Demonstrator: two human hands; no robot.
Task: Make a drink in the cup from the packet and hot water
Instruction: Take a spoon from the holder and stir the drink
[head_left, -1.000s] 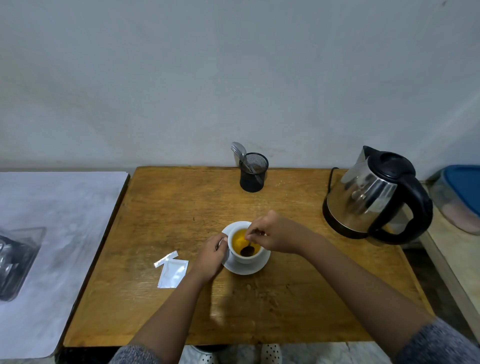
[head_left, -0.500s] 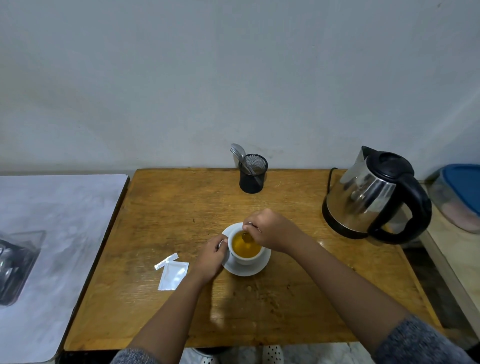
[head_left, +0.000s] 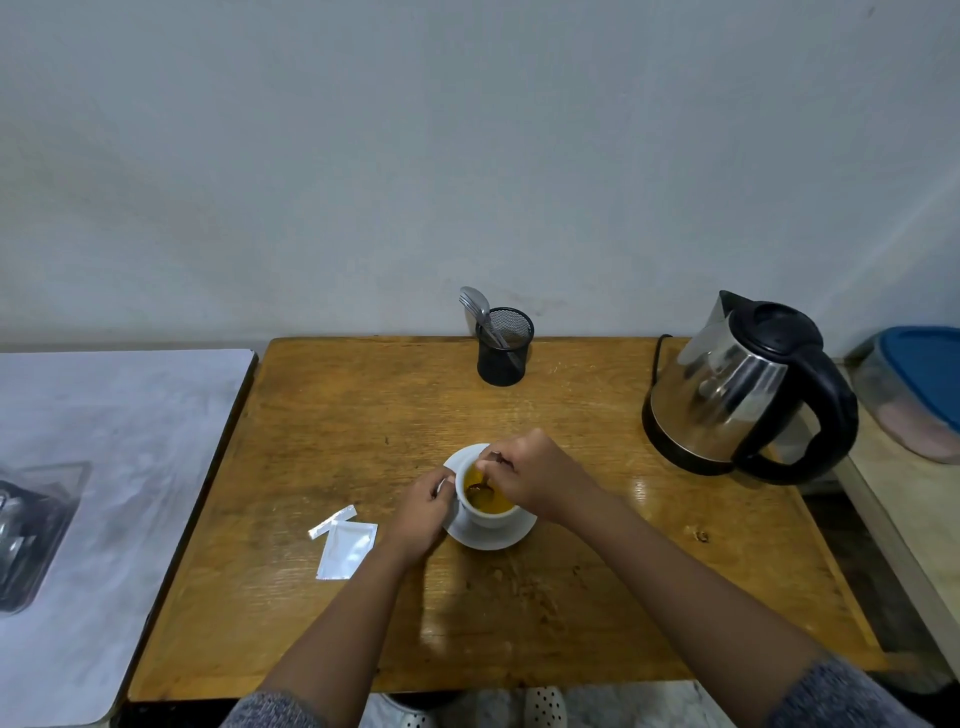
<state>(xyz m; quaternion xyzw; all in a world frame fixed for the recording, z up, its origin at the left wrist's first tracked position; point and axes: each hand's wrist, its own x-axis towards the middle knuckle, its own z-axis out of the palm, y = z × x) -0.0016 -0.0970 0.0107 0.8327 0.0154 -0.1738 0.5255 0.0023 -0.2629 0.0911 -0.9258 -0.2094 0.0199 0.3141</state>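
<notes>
A white cup (head_left: 491, 514) holding amber liquid stands on a white saucer (head_left: 485, 538) in the middle of the wooden table (head_left: 363, 415). My left hand (head_left: 423, 506) grips the cup's handle on its left side. My right hand (head_left: 535, 475) hovers over the cup's right rim, pinching a small spoon (head_left: 480, 486) whose bowl dips into the liquid. The torn white packet (head_left: 345, 548) lies flat to the left of the saucer, its torn-off strip (head_left: 332, 522) beside it. A steel electric kettle (head_left: 748, 389) with a black handle stands at the back right.
A black mesh holder (head_left: 504, 353) with cutlery stands at the table's back edge by the wall. A grey surface (head_left: 104, 467) adjoins on the left, with a clear plastic box (head_left: 26, 535). A blue-lidded container (head_left: 919, 389) sits on the right counter.
My right hand has kept circling the spoon in the cup, shifting from the near side to the far side and back over the right rim. My left hand stayed on the handle.
</notes>
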